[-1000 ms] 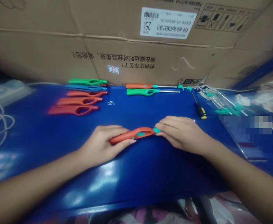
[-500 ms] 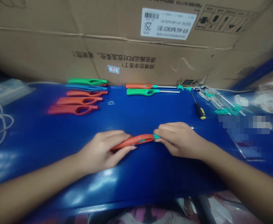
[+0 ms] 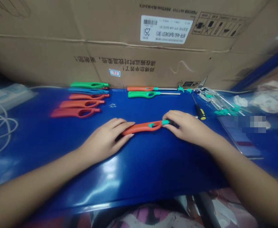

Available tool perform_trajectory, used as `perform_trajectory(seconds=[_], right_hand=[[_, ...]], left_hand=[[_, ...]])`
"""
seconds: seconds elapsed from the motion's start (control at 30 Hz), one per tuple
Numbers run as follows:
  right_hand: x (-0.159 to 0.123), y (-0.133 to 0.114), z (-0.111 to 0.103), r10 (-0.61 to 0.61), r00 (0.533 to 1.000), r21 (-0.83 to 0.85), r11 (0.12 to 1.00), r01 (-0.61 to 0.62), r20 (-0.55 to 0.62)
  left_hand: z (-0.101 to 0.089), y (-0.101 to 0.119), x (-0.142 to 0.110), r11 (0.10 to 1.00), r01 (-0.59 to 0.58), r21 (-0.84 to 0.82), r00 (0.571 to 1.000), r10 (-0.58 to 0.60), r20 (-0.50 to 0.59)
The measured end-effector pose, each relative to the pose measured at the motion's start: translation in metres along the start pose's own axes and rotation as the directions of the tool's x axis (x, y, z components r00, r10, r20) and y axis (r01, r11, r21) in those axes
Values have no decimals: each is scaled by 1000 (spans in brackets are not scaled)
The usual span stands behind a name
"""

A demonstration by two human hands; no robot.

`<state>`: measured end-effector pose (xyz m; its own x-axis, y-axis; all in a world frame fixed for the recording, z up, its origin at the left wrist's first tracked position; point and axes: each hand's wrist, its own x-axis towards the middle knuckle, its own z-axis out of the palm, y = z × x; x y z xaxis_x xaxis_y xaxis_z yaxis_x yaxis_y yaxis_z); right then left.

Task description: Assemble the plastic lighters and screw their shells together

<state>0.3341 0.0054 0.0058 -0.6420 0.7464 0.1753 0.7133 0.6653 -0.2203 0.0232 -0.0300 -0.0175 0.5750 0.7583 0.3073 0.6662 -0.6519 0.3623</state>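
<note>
An orange long-nose lighter [image 3: 141, 127] with a teal trigger and teal collar lies level between my hands, low over the blue table. My left hand [image 3: 108, 136] is closed round the butt of its handle. At the other end, my right hand [image 3: 184, 125] grips just past the teal collar, hiding most of the metal tube; a bit of its shiny tip shows beyond the knuckles. Farther back lie a second orange lighter [image 3: 139, 89] and a green lighter [image 3: 140, 94], both with metal tubes.
Several coloured lighter casings [image 3: 76, 112] are lined up at back left, near tiny metal pieces [image 3: 112, 105]. A screwdriver [image 3: 200, 113], metal tubes with teal parts [image 3: 226, 109] and a phone [image 3: 241, 142] lie right. A cardboard box [image 3: 115, 53] stands behind; white cable [image 3: 4, 126] coils left.
Both hands have moved away from me with the orange lighter, toward the back of the table. The lighter has turned so its trigger shows more clearly. The camera view has shifted slightly.
</note>
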Motion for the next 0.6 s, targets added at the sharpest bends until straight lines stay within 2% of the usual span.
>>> perform_trajectory(seconds=[0.1,0.27,0.33,0.4,0.47,0.5,0.53,0.6], right_hand=[[2,9,-1,-27,998,-1,1000,27,53],[5,9,-8,-64,990,40,997,60,122],[2,13,-16,11,997,-7,1000,-11,76],[-4,23,-24,171,983,-113,978,-178,-63],[-11,40,-29,367,906,-203,890,-409,-212],[-15,49,-31,461,855,-252,820,-513,-239],[-17,57,-31,550,806,-292,751,-593,-221],[-20,68,-31,690,717,-342,654,-674,-94]], left_hand=[[0,-1,-1,999,12,-38,1000,-13,-21],[1,0,0,998,2,-64,1000,-3,-16],[1,0,-1,998,-2,-63,1000,1,-17],[2,0,-2,998,-4,-58,1000,3,-19],[2,0,-3,998,-11,-56,1000,10,-21],[1,1,-3,998,-14,-59,1000,13,-17],[1,1,-3,998,-17,-65,1000,16,-11],[0,2,-3,997,-14,-78,1000,15,10]])
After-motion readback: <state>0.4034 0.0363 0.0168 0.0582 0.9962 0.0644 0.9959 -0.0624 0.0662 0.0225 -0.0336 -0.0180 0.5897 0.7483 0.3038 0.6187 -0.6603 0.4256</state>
